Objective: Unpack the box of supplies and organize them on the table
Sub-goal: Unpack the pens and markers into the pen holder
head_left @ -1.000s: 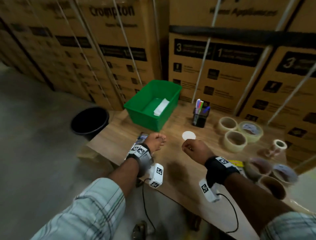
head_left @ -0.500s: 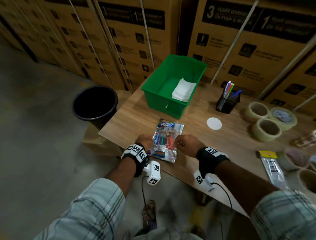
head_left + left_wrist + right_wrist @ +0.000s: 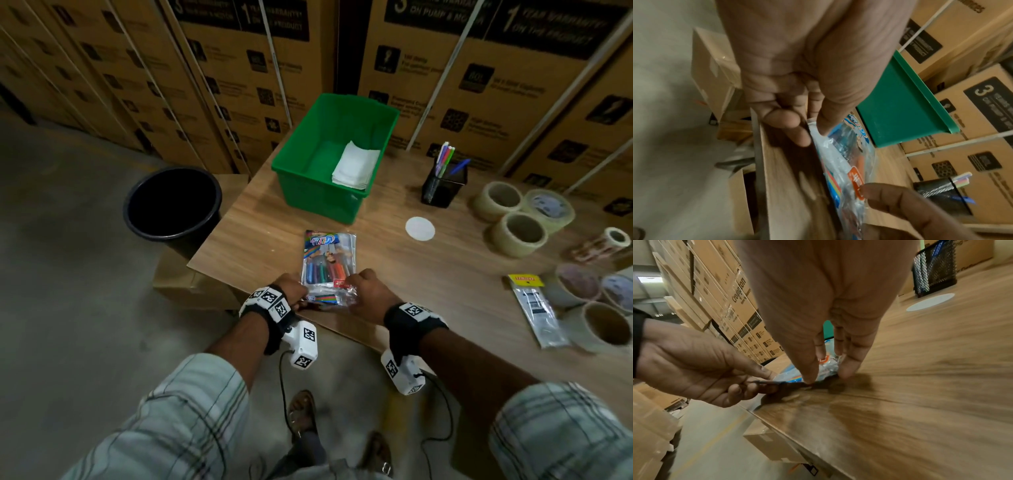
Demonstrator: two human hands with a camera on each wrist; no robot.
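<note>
Table point(image 3: 428, 274): hand-hidden packet point(image 3: 328, 260) edge.

Bare tabletop point(image 3: 428, 274) between marker packet point(image 3: 327, 262) and tape rolls point(image 3: 519, 233), green bin point(image 3: 320, 192) blocking beyond, pen holder point(image 3: 442, 186) behind, stacked cartons point(image 3: 462, 85) closing the far side.

Clear marker pack point(image 3: 328, 263) flat on table point(image 3: 428, 281), near front edge.

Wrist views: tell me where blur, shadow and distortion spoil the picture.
Left wrist view: the hand looms oversized, cardboard boxes smeared. Right wrist view: table grain streaks with blur, dark shadow under the fingers on the marker pack.
</note>
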